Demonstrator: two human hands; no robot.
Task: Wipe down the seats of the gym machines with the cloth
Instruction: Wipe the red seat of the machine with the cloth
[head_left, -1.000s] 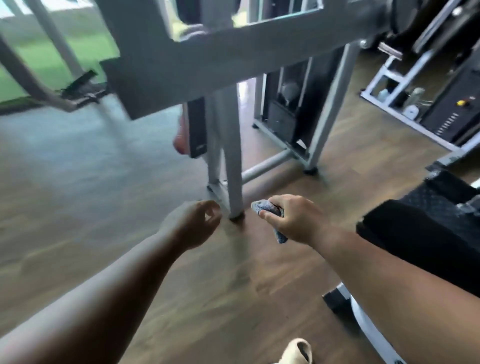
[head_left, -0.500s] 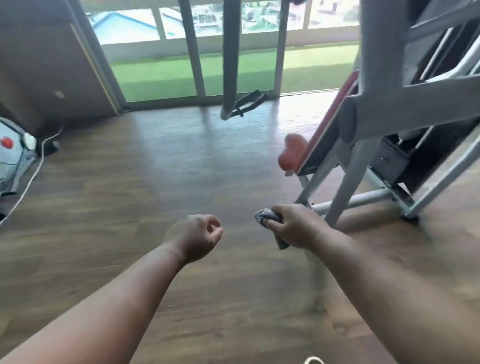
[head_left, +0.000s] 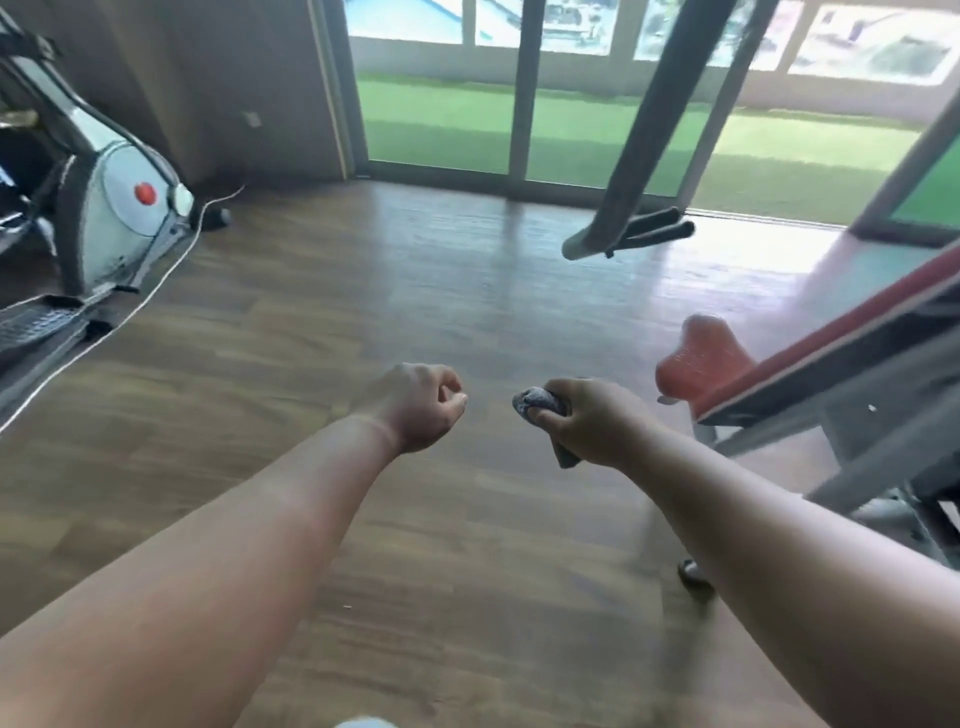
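Observation:
My right hand (head_left: 592, 423) grips a bunched grey-blue cloth (head_left: 535, 402), whose ends stick out above the thumb and below the fist. My left hand (head_left: 421, 405) is held out beside it in a fist and holds nothing. A red seat (head_left: 698, 361) of a grey-framed gym machine (head_left: 852, 415) stands just right of my right hand, with a red-edged back pad slanting up to the right. Both hands hover over the wooden floor, apart from the seat.
An elliptical trainer (head_left: 114, 208) with a white cable stands at the left. A grey bar with black handles (head_left: 631, 234) hangs in front of the glass doors (head_left: 519, 104). Wooden floor (head_left: 363, 291) stretches between them.
The view has swung left: the grey machine frame has slid to the right edge, and the elliptical trainer and the glass doors have come into sight. My hands keep their grip and pose.

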